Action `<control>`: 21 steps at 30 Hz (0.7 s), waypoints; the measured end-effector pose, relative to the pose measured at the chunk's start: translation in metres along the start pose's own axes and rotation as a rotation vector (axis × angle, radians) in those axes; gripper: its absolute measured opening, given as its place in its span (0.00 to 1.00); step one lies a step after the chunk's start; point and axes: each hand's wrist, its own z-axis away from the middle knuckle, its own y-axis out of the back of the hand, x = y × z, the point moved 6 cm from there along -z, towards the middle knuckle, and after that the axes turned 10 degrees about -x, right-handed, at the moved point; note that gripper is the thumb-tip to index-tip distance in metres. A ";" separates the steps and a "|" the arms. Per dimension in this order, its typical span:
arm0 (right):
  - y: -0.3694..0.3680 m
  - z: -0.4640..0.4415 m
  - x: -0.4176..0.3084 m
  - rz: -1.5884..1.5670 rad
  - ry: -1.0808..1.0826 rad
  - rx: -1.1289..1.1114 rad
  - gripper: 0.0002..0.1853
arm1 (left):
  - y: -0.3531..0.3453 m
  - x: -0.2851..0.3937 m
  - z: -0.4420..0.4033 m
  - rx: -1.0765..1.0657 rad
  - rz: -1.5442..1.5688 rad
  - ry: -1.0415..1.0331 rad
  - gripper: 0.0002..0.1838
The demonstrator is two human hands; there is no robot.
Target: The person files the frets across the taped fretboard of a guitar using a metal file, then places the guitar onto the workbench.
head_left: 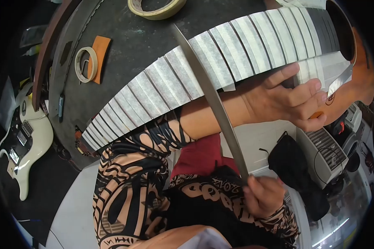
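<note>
A guitar neck (220, 54) stretches in an arc across the view, its fingerboard covered in pale tape strips with dark gaps between them. The orange-brown guitar body (361, 83) is at the right. My right hand (264, 195) is closed round the lower end of a long, flat metal bar (214, 97), which crosses over the taped fingerboard. My left hand (297, 97) is beside the neck's lower edge, near the body, with bent fingers apart and fingertips close to taped paper (334, 68). A shiny metal piece (339, 83) lies beside those fingertips.
On the dark worktable (124, 54) are two tape rolls (86, 64) (157, 12) and an orange piece (100, 58). A white electric guitar (33, 133) lies at the left. A black bag (293, 162) and a grey container (324, 153) are at the lower right.
</note>
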 end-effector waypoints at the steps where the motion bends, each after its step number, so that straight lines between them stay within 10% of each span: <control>1: -0.002 0.023 0.005 -0.005 0.000 0.011 0.21 | -0.001 0.001 0.000 -0.007 0.003 -0.004 0.23; 12: 0.007 -0.136 -0.027 -0.069 0.009 0.073 0.24 | 0.000 -0.004 0.000 -0.018 -0.041 -0.060 0.24; 21: 0.006 0.026 -0.001 -0.022 0.041 0.039 0.26 | 0.003 0.000 -0.002 0.014 0.000 0.010 0.21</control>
